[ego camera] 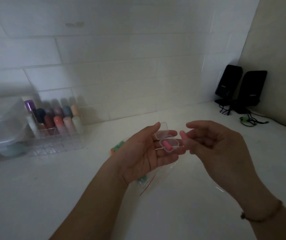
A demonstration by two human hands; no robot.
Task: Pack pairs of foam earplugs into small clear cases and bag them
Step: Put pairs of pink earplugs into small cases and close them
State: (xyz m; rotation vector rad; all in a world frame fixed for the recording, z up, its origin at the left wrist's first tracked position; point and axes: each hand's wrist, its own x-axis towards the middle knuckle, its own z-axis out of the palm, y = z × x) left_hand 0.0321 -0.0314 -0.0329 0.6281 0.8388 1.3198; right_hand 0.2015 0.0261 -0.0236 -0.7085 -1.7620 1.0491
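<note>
Across the white countertop [69, 187] the work area is arranged as follows. At far left stands a clear acrylic organizer [55, 129] of coloured tubes, and in the far right corner a pair of black speakers [241, 87]. Beneath my hands lies a clear zip bag [149, 181] with a red seal strip; something green shows inside it, too blurred to identify. Loose green and orange earplugs [117, 147] lie just beyond my left wrist.

My left hand [144, 153] cradles the small clear case [168, 142] on its fingers, lid hinged up. One pink earplug [168, 146] already sits in the case.

My right hand [213, 144] pinches the second pink earplug [184, 135] at its fingertips, just beside the open case and not yet inside it.

Judged status: this case is half filled. Remaining steps appear to be: insert the second plug, snap the lid down, place the case in the bag, then repeat for the loose plugs.
</note>
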